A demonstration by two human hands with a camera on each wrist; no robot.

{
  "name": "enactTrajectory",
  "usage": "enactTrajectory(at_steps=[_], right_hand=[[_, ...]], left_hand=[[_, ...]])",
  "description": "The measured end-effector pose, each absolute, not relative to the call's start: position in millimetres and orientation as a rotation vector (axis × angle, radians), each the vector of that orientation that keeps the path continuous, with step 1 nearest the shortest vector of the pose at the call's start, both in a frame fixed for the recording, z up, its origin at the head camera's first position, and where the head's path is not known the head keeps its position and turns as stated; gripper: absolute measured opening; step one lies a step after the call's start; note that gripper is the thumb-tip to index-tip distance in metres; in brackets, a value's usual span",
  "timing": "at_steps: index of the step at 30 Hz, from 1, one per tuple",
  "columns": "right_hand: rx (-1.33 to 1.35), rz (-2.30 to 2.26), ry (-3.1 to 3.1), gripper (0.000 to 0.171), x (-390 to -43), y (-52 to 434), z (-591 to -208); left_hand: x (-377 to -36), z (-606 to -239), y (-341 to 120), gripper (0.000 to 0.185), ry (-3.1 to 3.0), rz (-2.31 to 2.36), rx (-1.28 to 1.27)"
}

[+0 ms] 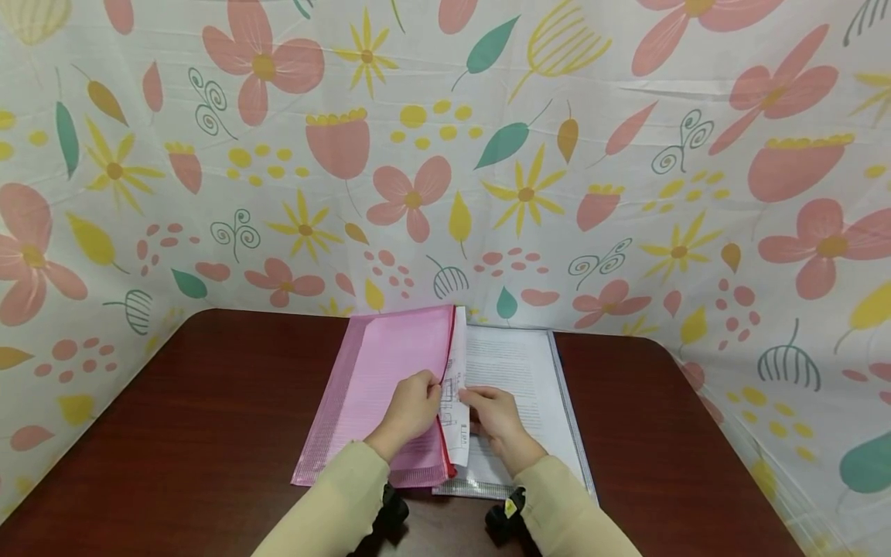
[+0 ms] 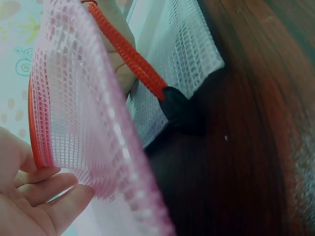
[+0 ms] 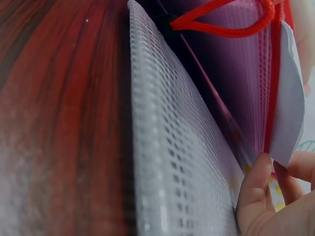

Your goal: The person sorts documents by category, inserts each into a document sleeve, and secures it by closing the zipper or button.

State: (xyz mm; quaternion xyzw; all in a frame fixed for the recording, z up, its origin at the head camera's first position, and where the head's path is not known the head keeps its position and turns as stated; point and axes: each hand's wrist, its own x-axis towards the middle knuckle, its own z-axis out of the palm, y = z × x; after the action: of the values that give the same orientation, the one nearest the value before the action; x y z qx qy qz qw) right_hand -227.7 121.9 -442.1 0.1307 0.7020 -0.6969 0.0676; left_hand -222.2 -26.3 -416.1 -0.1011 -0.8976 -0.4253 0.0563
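pink mesh pouch (image 1: 390,379), unreadable printed sheets (image 1: 515,371)

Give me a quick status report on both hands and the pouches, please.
Left hand grips pink mesh zip pouch at its red zip edge. Right hand pinches white paper sheet. Clear mesh pouch underneath. Nothing obstructing.

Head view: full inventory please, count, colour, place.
pouch: 1, pink mesh with red zip, table centre, left of the clear one, its right edge lifted
clear pouch: 1, clear-white mesh, flat, right of and partly under the pink one, printed pages inside
sheet: 1, white, printed, standing on edge at the pink pouch's zip
table: 1, dark red-brown wood
cloth: 1, white with pink, yellow and green flowers, behind and beside the table
left hand: 1, beige sleeve, grips the pink pouch's zip edge
right hand: 1, beige sleeve, holds the sheet
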Motion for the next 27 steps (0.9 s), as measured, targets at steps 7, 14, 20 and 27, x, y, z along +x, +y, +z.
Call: enactTrajectory(at_steps=[7, 14, 20, 27], right_hand=[[0.380, -2.111, 2.112, 0.034, -230, 118, -443], [0.339, -2.131, 2.098, 0.031, -230, 112, -445], [0.306, -2.097, 2.177, 0.029, -229, 107, -445], [0.255, -2.044, 2.283, 0.027, -229, 103, -445]], left_hand=[[-222, -414, -26, 0.014, -2.702, -1.269, -0.327], [-220, -413, -27, 0.014, -2.701, -1.287, -0.349], [-220, -413, -27, 0.013, -2.705, -1.258, -0.394], [-218, -412, -27, 0.013, -2.738, -1.245, -0.435]])
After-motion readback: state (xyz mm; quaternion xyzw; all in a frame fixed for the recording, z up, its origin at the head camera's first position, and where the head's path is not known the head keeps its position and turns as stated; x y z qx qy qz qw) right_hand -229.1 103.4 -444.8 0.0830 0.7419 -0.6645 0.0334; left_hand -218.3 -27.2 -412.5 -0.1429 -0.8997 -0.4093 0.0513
